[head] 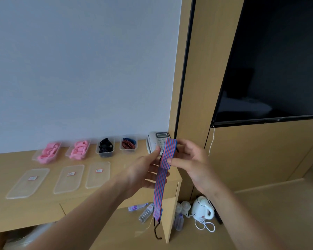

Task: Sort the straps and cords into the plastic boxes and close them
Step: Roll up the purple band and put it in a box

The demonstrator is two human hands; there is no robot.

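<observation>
Sorting is still going on: four boxes [105,147] are standing open by the wall, three lids [69,178] lying before them. You are holding the strap [165,159] above the desk edge, left hand [145,175] and right hand [190,159] pinching its top, tail hanging down. Next, you probably need folding it and choosing its box.

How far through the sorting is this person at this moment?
Mostly sorted: two boxes hold pink straps, one black straps, one red and blue cords. In hand: both hands, left and right, hold a striped strap. Left: box that strap and close the boxes; three lids lie on the desk.
</observation>
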